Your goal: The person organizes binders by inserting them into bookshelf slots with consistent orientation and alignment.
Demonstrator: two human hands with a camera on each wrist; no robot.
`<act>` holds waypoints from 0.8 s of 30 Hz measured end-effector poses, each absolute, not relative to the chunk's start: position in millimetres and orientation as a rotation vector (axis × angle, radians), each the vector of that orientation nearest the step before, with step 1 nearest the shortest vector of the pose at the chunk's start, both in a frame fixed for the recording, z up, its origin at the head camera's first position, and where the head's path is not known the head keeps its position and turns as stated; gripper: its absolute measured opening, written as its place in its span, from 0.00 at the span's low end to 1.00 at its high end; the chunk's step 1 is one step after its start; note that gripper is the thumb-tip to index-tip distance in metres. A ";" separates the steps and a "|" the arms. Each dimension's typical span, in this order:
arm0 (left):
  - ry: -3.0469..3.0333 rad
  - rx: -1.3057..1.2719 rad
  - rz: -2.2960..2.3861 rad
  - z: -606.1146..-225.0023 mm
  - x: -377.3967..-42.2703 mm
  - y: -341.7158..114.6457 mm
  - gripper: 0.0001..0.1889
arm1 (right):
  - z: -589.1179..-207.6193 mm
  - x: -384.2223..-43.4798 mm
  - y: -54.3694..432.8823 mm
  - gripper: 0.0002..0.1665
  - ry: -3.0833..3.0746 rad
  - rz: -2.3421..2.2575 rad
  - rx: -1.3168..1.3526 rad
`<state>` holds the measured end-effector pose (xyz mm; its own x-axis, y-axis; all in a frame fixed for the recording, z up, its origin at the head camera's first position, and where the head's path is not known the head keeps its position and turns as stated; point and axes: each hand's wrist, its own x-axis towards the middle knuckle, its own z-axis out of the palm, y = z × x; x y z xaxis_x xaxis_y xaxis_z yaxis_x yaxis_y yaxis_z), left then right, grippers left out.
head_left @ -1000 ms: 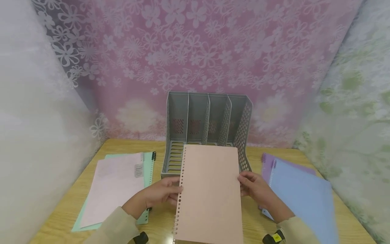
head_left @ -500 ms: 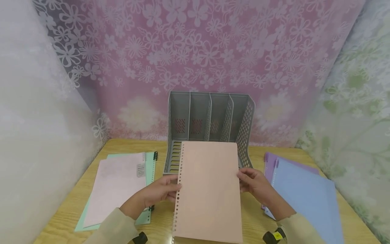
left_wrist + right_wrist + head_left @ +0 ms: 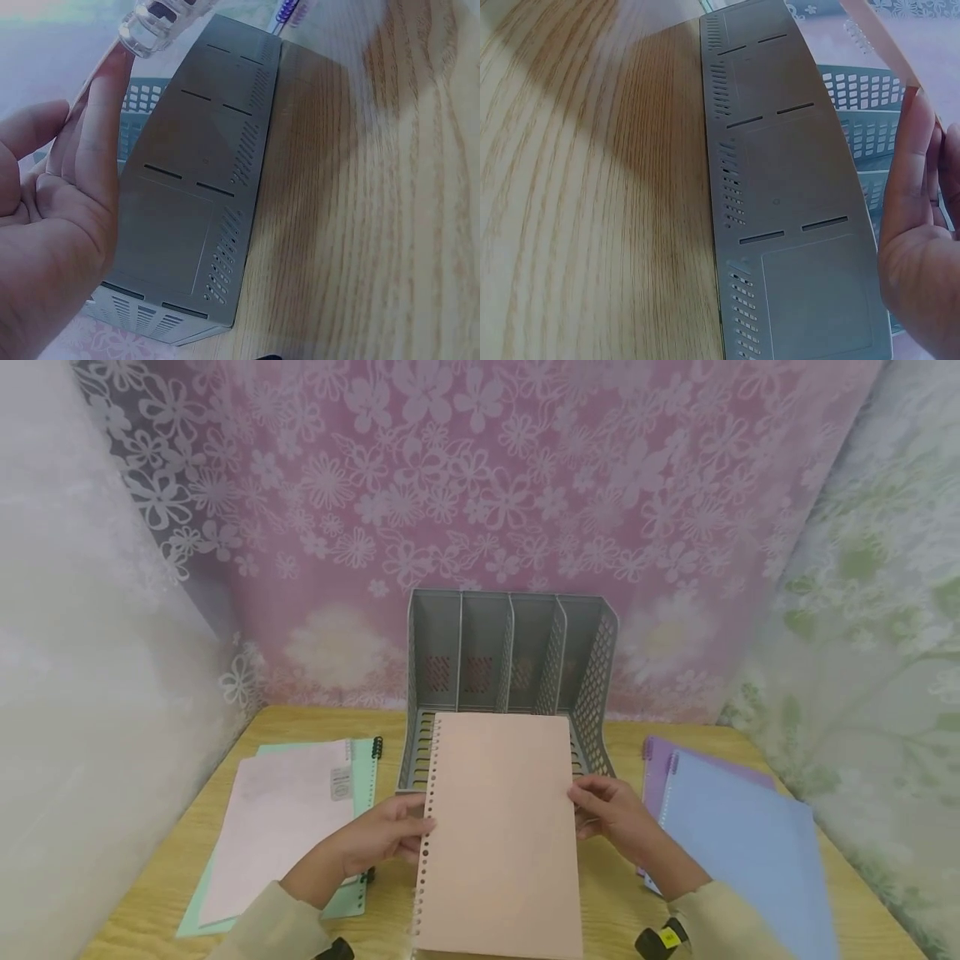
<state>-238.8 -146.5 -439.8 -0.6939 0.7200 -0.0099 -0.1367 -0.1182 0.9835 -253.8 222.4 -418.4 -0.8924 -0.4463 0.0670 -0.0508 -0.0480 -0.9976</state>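
A peach spiral notebook (image 3: 498,835) is held up in front of the grey file organizer (image 3: 486,647), its coil along the left side. My left hand (image 3: 375,837) pinches the coil edge, thumb in front and fingers behind. On the opposite edge my right hand (image 3: 615,817) pinches the notebook the same way. In the left wrist view the left hand (image 3: 67,180) grips the thin edge next to the clear coil (image 3: 142,34), with the organizer's front panel (image 3: 180,180) beyond. The right wrist view has the right hand (image 3: 922,225) on the peach cover's edge (image 3: 885,45).
Left on the wooden table (image 3: 390,935) lies a pale pink notebook (image 3: 281,827) over a mint green one (image 3: 365,777). To the right a blue notebook (image 3: 738,843) overlaps a purple one (image 3: 656,768). Floral cloth (image 3: 480,477) hangs behind the organizer.
Both hands keep their grip on the peach notebook, which has shifted slightly left in front of the organizer. The camera view has also moved a little. The other notebooks stay put.
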 end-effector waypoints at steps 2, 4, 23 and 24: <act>1.558 0.667 1.873 -440.0 -237.9 -148.0 0.27 | -419.0 -253.6 220.9 0.13 1.964 -2.015 -0.505; 1.543 0.686 1.877 -439.9 -236.9 -149.1 0.26 | -419.0 -253.0 219.9 0.12 1.978 -2.006 -0.486; 1.634 0.619 1.885 -438.1 -232.1 -146.7 0.27 | -422.0 -247.9 215.9 0.11 1.918 -2.021 -0.586; 1.631 0.629 1.888 -438.4 -231.9 -147.4 0.27 | -422.4 -248.0 215.3 0.11 1.919 -2.020 -0.592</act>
